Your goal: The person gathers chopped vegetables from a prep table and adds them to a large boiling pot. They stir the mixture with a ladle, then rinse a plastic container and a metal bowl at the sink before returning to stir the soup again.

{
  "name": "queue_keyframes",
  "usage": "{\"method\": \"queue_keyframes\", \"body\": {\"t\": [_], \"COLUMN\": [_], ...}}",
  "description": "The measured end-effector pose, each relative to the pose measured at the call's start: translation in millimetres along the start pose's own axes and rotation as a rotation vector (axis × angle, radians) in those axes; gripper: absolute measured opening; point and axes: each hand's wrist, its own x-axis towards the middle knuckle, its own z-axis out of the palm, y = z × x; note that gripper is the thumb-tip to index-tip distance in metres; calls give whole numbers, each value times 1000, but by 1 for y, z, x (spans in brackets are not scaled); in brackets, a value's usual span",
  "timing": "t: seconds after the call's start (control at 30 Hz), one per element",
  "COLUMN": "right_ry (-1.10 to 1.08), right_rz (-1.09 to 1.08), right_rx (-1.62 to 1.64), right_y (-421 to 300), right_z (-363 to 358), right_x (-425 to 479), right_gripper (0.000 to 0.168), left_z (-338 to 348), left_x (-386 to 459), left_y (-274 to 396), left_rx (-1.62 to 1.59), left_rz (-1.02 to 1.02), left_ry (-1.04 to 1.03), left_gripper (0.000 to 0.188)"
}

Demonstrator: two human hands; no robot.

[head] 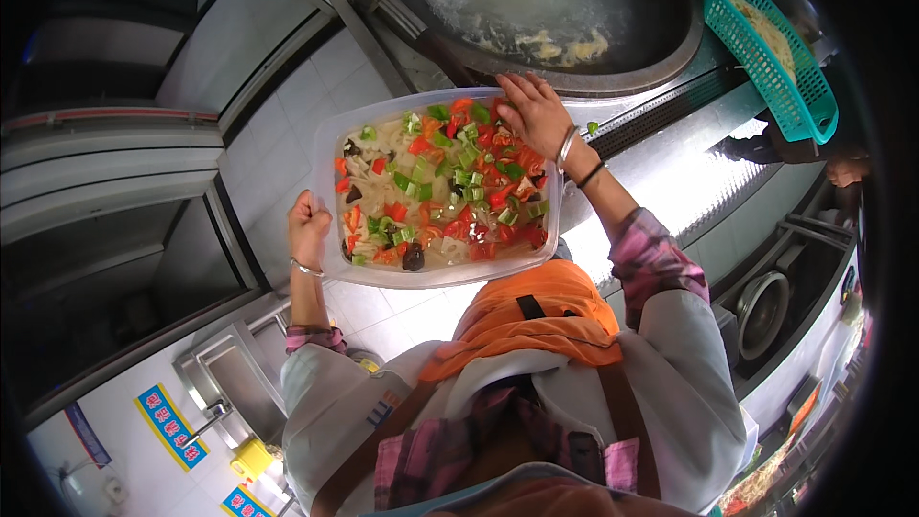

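A translucent plastic tub (445, 278) of cut red and green peppers, pale slices and dark pieces in liquid spans the view before me, beside the rim of a large steaming wok (632, 82). My left hand (309, 221) grips the tub's left rim, fingers curled. At the upper right corner of the tub, my right hand (537, 115) lies over the rim with its fingers extended above the peppers; whether its thumb grips the rim cannot be told. Cloudy water with yellowish bits fills part of the wok.
A wire whisk (402, 14) leans at the wok's left edge. A teal plastic basket (772, 57) with pale food stands right of the wok. Another person's hand (847, 171) shows at far right. Below left is a steel sink (240, 380).
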Motion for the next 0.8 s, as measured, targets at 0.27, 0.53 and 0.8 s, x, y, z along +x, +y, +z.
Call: {"method": "queue_keyframes", "body": {"t": [0.27, 0.53, 0.8], "right_ry": [-47, -540, -293], "right_rz": [438, 675, 487], "right_rx": [189, -276, -157], "right_y": [70, 76, 110], "right_z": [-48, 57, 88], "right_x": [-74, -71, -84], "right_gripper": [21, 57, 15], "left_z": [4, 11, 14], "left_x": [-1, -14, -22], "left_y": [-23, -20, -32], "left_rx": [-48, -95, -145], "left_rz": [0, 19, 25], "left_ry": [25, 43, 107], "left_gripper": [14, 15, 14]}}
